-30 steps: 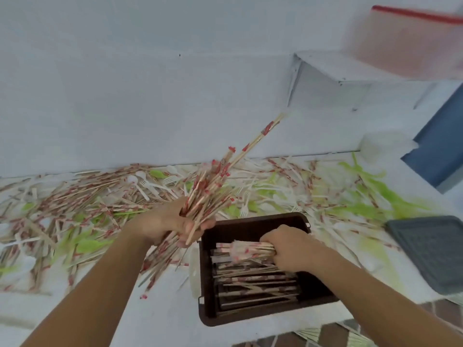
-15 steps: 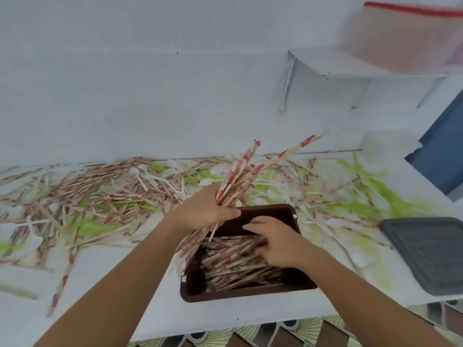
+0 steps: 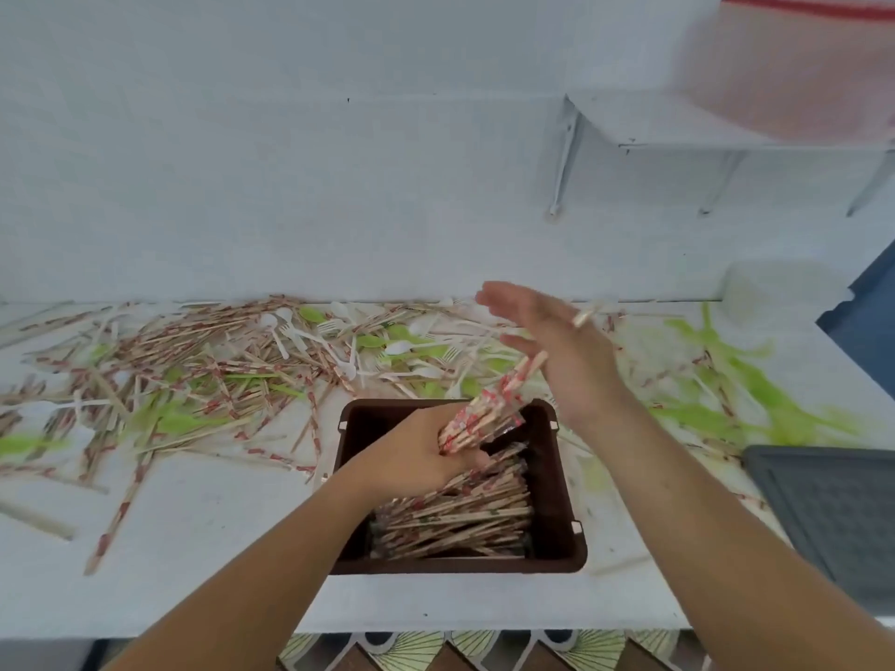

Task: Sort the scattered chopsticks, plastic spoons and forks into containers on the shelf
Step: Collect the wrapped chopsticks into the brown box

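- Left hand (image 3: 421, 460) grips a bundle of wrapped chopsticks (image 3: 484, 414), which tilts up to the right over the brown container (image 3: 557, 481) at lower centre of the frame.
- Right hand (image 3: 552, 346) is raised above the container, fingers straight and spread. We cannot confirm that it holds anything. The bundle's upper ends lie at or just beside its palm, and we cannot tell whether they touch.
- Done: the brown container holds a thick layer of chopsticks lying side by side.
- Outstanding: a large scatter of loose chopsticks (image 3: 193, 365) at centre left, white spoons and forks (image 3: 402, 348) at centre, and blurred green pieces (image 3: 726, 394) at right.
- We see no spoon or fork in any container.
- A grey tray (image 3: 823, 520) sits at lower right. The shelf (image 3: 678, 133) at upper right carries a blurred bin (image 3: 799, 65).
- In our judgement the task is well under half complete.
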A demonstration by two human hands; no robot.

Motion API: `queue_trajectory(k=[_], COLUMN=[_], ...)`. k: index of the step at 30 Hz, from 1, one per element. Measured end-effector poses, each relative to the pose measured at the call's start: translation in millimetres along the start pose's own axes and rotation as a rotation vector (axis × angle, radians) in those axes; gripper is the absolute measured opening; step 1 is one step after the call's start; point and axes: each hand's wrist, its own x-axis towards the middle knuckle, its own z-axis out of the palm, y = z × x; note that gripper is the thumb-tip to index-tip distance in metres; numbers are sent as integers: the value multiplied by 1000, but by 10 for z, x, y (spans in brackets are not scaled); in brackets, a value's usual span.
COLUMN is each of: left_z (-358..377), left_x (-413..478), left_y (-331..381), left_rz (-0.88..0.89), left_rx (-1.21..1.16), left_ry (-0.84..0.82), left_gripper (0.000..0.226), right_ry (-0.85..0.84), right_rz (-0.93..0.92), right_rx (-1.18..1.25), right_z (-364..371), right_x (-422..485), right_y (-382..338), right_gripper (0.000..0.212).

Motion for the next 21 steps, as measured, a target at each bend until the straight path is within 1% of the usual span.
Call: queue_trajectory(k=[2,4,5,6,7,8,9,10,11,12,13,14,15,16,19,20,21], left_z=[2,1,0,-10,-23,-42,-53,-52,-40,-24,-7,4,15,30,143,206,277], left_x=[19,31,35,27,24,18,25,32,50,67,89,107,131,150,181,198,213], left_y=[-16,-31,-57,-69,-101,-112,-133,-119,-91,-41,12,58,69,48,-93,-115,-132], left_rz=[11,27,23,17,2,-6,-10,0,18,54,88,126,149,171,138,126,104], left_rx=[-24,-26,-19,-14,-5,2,20,32,43,44,54,57,74,95,251,331,414], left_ry=[35,34,35,43,50,56,60,57,49,40,40,41,43,39,-3,-24,-49], left_gripper=[21,20,18,17,17,15,13,12,13,15,16,14,14,19,24,31,41], right_ry=[-37,-109,-135,-115,-53,13,45,43,-8,-101,-195,-270,-326,-371,-475,-502,-517], right_rz=[45,92,91,68,33,-30,-120,-195,-257,-304,-331,-352,-341,-273,59,83,71], right_rx=[-180,-205,-174,-115,-7,81,98,-6,-196,-437,-690,-893,-1011,-1055,-939,-959,-1003], right_z=[108,136,107,49,-42,-137,-208,-238,-231,-179,-103,-46,-19,-39,-255,-306,-325], right_x=[-58,-62,-42,-14,18,33,29,5,-22,-57,-97,-119,-147,-169,-184,-182,-186], right_y=[189,310,303,270,214,127,45,-25,-37,0,64,171,274,357,479,527,618], right_gripper=[36,45,54,63,68,65,57,49,44,43,46,51,56,58,52,52,55])
